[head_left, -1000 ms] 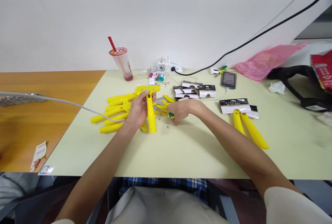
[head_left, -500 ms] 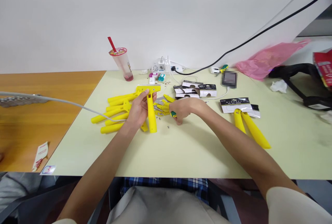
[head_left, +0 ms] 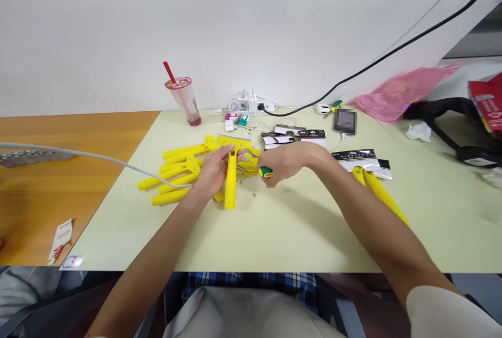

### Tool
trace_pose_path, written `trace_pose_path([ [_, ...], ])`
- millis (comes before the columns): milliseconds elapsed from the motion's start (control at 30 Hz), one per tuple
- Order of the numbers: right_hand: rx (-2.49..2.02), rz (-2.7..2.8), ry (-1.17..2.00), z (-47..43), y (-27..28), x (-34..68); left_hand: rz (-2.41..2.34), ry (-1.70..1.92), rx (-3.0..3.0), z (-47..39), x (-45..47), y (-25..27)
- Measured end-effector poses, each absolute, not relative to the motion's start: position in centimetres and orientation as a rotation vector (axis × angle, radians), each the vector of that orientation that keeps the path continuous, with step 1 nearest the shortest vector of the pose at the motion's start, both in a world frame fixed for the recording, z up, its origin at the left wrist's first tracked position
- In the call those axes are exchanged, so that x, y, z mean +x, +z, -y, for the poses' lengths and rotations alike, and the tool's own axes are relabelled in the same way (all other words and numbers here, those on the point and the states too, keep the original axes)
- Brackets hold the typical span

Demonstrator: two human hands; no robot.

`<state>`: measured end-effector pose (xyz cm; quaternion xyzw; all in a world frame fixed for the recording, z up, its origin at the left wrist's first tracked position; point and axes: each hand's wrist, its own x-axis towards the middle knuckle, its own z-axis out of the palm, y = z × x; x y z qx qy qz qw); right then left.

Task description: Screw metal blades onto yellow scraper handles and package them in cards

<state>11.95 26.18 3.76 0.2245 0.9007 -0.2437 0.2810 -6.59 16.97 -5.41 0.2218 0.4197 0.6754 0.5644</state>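
A yellow scraper (head_left: 230, 184) with a metal strip along its wide head is gripped by my left hand (head_left: 215, 171), thumb on the head, handle pointing toward me. My right hand (head_left: 280, 163) is closed around a screwdriver (head_left: 265, 172); only its green and yellow handle end shows, and its tip is hidden. Between and behind the hands lie loose yellow head pieces (head_left: 248, 163) and small screws (head_left: 242, 175). To the left of my left hand, several yellow handles (head_left: 168, 172) are piled up.
Black-and-white cardboard packs (head_left: 292, 137) lie at the back centre. Packaged yellow scrapers (head_left: 384, 194) lie right. A drink cup (head_left: 186, 100) stands back left; a grey cable (head_left: 98, 154) crosses at left. A phone-like device (head_left: 345, 121), pink bag (head_left: 403, 92) and black strap (head_left: 443, 124) are at right.
The scraper's head has tilted and moved slightly right and toward me with my left hand. My right hand has turned a little, showing more of the screwdriver handle.
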Motion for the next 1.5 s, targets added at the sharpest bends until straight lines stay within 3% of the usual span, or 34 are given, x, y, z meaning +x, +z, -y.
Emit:
trace_pose_path([
  [233, 0.734, -2.876, -0.571, -26.6, 7.7, 14.9, -1.006, 1.342, 0.655, -16.2, -4.7, -5.9],
  [533, 0.747, -2.917, -0.535, -27.5, 4.5, 12.5, -1.033, 1.105, 0.785, -15.3, -3.6, -7.0],
  [1000, 0.567, -2.904, -0.728, -27.5, 4.1, 11.8, -1.042, 1.143, 0.75, -15.5, -3.5, -7.5],
  [1500, 0.581, -2.927, -0.72, -28.0, 3.8, 12.2, -1.025, 1.16, 0.736, -15.3, -3.2, -6.9],
])
